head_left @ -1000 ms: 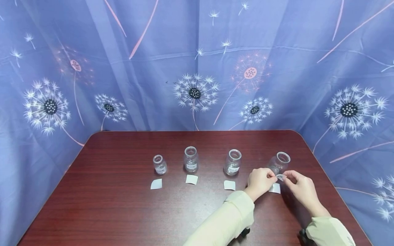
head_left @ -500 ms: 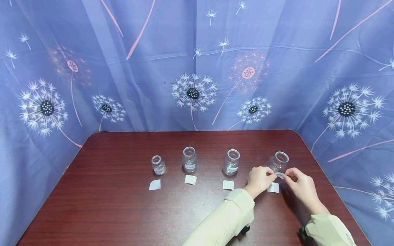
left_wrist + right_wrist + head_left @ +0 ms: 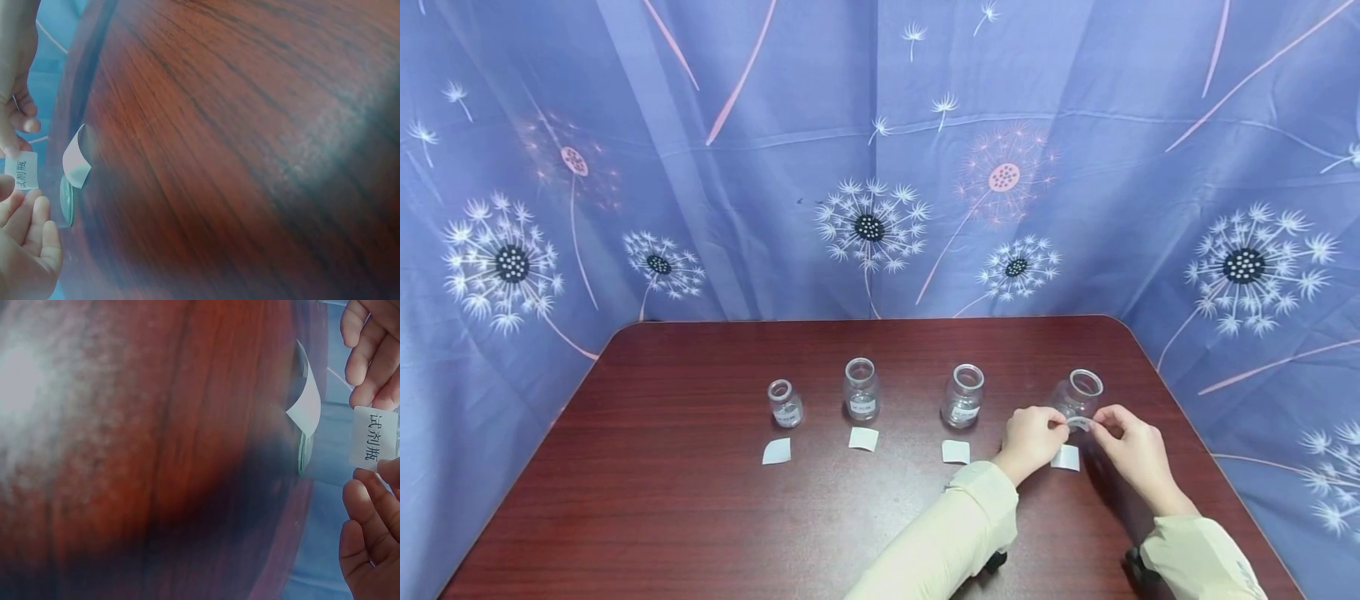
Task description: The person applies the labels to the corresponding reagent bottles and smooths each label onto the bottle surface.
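Observation:
Both hands hold a small white label [image 3: 1078,423] between them, just in front of the rightmost clear glass jar [image 3: 1085,390]. My left hand [image 3: 1030,440] pinches its left end and my right hand [image 3: 1135,454] its right end. The label bows slightly and bears handwritten characters, readable in the right wrist view on the label [image 3: 375,434]. Whether it touches the glass cannot be told. The jar's lower front is partly hidden by the hands and label. A curled piece of white paper [image 3: 1066,457] lies on the table just below the hands.
Three more open glass jars stand leftward in a row: a jar [image 3: 964,398], another [image 3: 861,392] and a smaller one [image 3: 786,407], each with a white label. White paper pieces lie before them. Behind the reddish-brown table [image 3: 662,467] hangs a blue curtain [image 3: 775,208].
Both hands have moved the label slightly away from me, closer to the rightmost jar, keeping their pinch. The head view has shifted a little; the jars and papers stay put.

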Demonstrator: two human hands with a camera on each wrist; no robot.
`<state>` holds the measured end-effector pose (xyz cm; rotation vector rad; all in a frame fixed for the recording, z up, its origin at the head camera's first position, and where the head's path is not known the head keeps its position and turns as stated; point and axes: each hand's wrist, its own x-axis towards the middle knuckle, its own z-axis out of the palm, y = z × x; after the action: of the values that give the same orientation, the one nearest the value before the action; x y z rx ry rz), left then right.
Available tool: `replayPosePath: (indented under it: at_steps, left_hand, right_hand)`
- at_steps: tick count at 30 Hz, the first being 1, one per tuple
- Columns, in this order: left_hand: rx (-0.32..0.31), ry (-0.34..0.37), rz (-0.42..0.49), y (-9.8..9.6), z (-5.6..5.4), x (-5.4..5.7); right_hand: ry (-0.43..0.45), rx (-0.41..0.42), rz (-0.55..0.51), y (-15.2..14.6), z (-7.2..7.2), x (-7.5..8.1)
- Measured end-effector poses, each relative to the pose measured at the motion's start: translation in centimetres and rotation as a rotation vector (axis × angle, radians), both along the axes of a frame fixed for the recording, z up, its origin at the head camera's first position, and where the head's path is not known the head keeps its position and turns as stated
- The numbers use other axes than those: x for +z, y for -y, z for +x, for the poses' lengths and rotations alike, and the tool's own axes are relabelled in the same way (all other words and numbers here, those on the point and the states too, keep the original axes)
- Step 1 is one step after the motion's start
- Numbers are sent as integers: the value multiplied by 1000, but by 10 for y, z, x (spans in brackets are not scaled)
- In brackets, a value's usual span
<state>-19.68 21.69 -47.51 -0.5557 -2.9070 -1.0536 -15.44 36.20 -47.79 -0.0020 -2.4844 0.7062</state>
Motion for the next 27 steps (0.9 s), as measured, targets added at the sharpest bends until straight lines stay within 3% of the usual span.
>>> replayPosePath:
  at_steps: [11, 19, 24, 27]
  left_hand:
    - [-13, -105, 5, 4, -1, -5]
    - [-26, -155, 44, 6, 0, -9]
    - [-18, -116, 74, 7, 0, -10]
    - [-17, -80, 96, 8, -2, -10]
  right_hand:
    - [36, -4, -67, 1, 0, 3]
    - [174, 3, -280, -2, 0, 3]
    - [265, 63, -420, -4, 0, 1]
    - [279, 66, -422, -5, 0, 1]
